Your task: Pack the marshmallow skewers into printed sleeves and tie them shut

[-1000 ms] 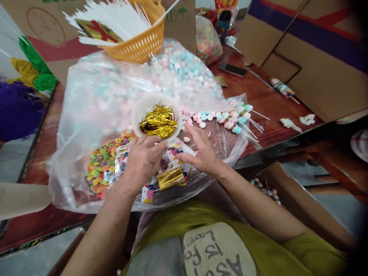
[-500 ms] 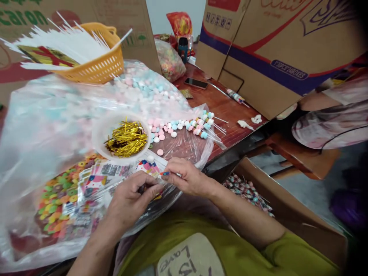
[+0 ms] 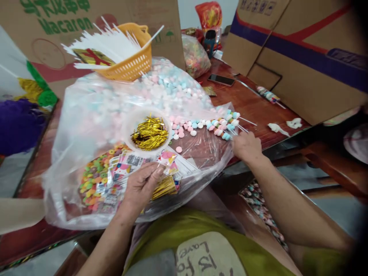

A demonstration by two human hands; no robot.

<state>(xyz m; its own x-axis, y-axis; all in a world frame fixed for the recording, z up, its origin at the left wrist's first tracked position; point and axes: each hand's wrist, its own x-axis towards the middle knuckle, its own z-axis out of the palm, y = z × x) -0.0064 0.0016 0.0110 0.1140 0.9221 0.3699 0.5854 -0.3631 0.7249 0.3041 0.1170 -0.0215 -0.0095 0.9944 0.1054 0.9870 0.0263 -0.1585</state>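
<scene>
My left hand (image 3: 143,184) pinches a small clear printed plastic bag (image 3: 170,161) between thumb and fingers, over the middle of the plastic sheet. My right hand (image 3: 247,147) is stretched out to the right, its fingers closed around the white stick end of a marshmallow skewer. More marshmallow skewers (image 3: 224,124), with pink, blue and white pieces, lie together just beyond it. Gold twist ties (image 3: 165,188) lie under the held bag. A pile of flat printed bags (image 3: 123,165) is left of it, beside white sticks (image 3: 186,166).
A white bowl (image 3: 129,142) of gold tinsel ties stands by loose marshmallows (image 3: 193,125). Behind are a yellow basket (image 3: 129,67) of white sticks, a phone (image 3: 221,79) and large cartons (image 3: 287,69). Ring candies (image 3: 93,188) lie left. A box of finished skewers (image 3: 264,211) sits below right.
My right hand has moved right from near my left hand to the skewers, and the small pen-like thing it held is gone from view. My left hand now holds up a printed bag.
</scene>
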